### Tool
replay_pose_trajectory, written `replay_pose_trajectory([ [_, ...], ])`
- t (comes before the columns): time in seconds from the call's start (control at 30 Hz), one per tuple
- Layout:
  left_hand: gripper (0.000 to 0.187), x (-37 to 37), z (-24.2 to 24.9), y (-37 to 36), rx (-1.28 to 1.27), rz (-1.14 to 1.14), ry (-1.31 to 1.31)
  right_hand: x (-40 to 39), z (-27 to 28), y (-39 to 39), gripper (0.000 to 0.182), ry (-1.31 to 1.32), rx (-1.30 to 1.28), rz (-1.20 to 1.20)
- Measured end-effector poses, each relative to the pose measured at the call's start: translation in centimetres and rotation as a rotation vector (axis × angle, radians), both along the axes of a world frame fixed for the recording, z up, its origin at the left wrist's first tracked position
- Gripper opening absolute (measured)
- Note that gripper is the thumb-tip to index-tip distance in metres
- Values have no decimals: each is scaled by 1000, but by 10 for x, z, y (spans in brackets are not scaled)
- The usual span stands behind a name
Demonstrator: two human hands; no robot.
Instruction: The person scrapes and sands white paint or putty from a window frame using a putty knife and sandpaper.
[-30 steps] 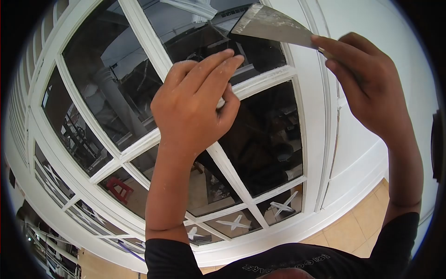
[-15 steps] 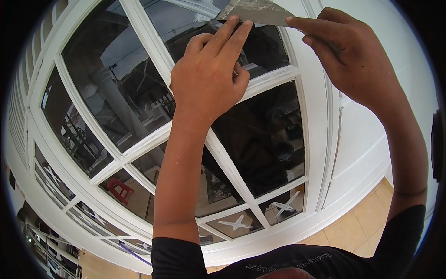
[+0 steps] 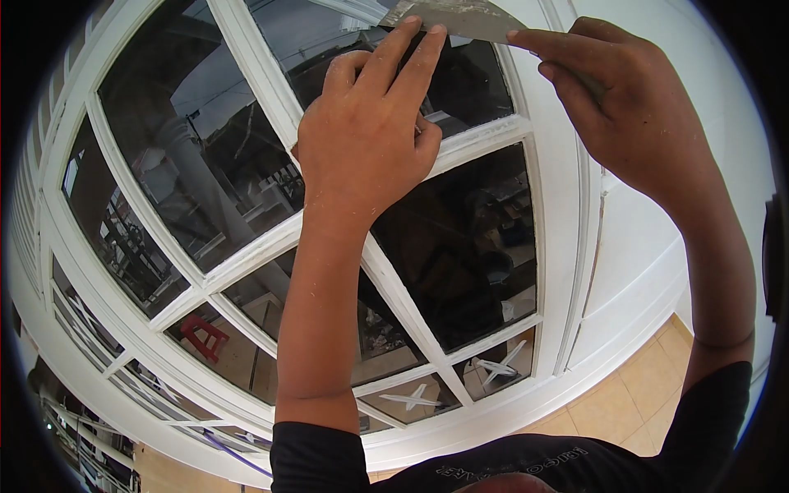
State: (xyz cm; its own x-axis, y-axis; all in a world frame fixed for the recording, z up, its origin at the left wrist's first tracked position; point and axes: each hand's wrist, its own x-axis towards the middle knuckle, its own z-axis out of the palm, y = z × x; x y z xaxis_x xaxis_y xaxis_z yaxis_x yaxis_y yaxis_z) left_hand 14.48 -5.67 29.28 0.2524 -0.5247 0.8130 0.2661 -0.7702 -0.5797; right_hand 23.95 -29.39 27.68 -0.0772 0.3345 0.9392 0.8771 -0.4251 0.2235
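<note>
My right hand (image 3: pixel 629 99) is closed round the handle of a putty knife, with its index finger along the wide metal blade (image 3: pixel 468 18). Pale smears mark that blade, which is cut off by the top of the view. My left hand (image 3: pixel 370 131) is raised over the glass-paned white frame (image 3: pixel 283 90), back toward me. Two of its fingertips reach the blade's lower edge, while the thumb and other fingers curl in. A small reddish-brown bit (image 3: pixel 296 153) shows at that hand's outer side; what the palm holds is hidden.
Dark glass panes (image 3: pixel 460 246) reflect the surroundings. White wall (image 3: pixel 633 246) lies to the right, and tan floor tiles (image 3: pixel 612 407) below it. A red stool (image 3: pixel 204 337) shows in a lower left pane. Pale cross-shaped pieces (image 3: pixel 497 366) appear in the bottom panes.
The view has shifted slightly, and the frame appears a little farther left. Both hands keep nearly the same pose, with my left fingertips slightly higher against the blade.
</note>
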Motion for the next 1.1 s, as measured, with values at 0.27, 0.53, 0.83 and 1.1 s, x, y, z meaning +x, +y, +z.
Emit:
replay_pose_trajectory([
  [0.27, 79, 1, 1, 2, 47, -28, -26, -5, -1, 2, 25, 12, 12, -9],
  [0.53, 80, 0, -1, 0, 21, 1, -23, -11, 1, 3, 25, 16, 19, -32],
  [0.83, 78, 2, -2, 4, 14, -55, -22, -17, 0, 3, 25, 19, 17, -43],
  [1.1, 75, 3, -2, 5, 23, -111, -38, -18, -1, 5, 24, 8, 34, -37],
])
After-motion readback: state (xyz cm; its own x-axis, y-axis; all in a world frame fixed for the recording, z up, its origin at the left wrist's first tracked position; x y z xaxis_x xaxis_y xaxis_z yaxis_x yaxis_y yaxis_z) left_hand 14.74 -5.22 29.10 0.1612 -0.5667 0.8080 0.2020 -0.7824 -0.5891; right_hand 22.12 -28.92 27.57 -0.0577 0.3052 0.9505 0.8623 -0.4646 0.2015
